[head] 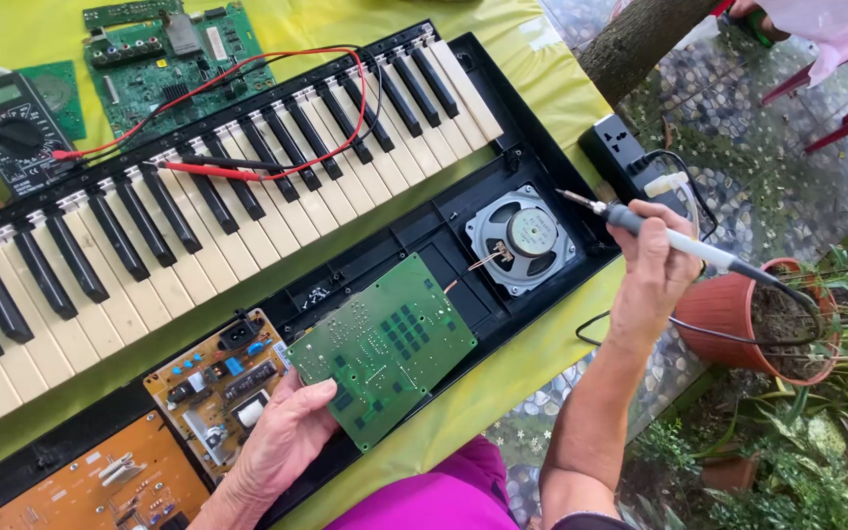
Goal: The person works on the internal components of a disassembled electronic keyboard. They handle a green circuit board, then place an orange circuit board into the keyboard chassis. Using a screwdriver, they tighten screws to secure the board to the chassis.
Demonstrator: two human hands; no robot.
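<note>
My left hand point(282, 442) grips the near edge of a green circuit board point(385, 345), lifted and tilted over the open black keyboard case point(414, 231). My right hand point(655, 265) holds a soldering iron point(660, 234) with a white handle, its metal tip pointing left near the case's right end. A round grey speaker point(522, 238) sits in the case just left of the tip, with thin copper wires running toward the green board.
Black and white keys point(198, 211) span the table with red probe leads point(247, 169) lying on them. A multimeter point(7, 128) and green boards point(174, 54) lie at back left. Orange boards point(218, 388) sit in the case. A power strip point(625, 157), tree trunk point(635, 39) and clay pot point(733, 314) stand right.
</note>
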